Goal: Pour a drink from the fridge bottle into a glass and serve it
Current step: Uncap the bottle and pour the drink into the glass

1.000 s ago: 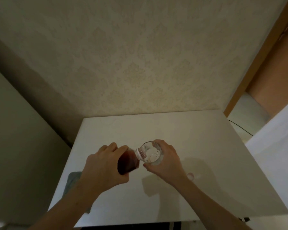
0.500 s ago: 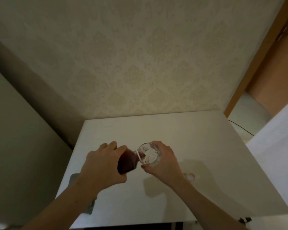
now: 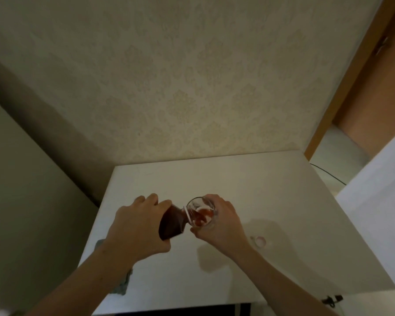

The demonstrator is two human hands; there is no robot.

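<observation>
My left hand (image 3: 138, 226) grips a bottle (image 3: 172, 222) of dark reddish-brown drink, tipped to the right with its neck at the rim of a clear glass (image 3: 201, 212). My right hand (image 3: 221, 222) holds that glass from the right side, slightly tilted, just above the white table (image 3: 249, 190). Reddish liquid lies in the bottom of the glass. Much of the bottle's body is hidden under my left hand. A small round cap (image 3: 260, 241) lies on the table to the right of my right wrist.
A grey cloth (image 3: 121, 285) lies at the table's left front edge, partly under my left forearm. The table stands against a patterned wall. A wooden door frame (image 3: 342, 87) and a black cable (image 3: 328, 176) are at the right; a white surface (image 3: 379, 197) juts in from the right.
The bottle has tipped further and reddish drink has entered the glass, which was empty before. Both hands stay in about the same place.
</observation>
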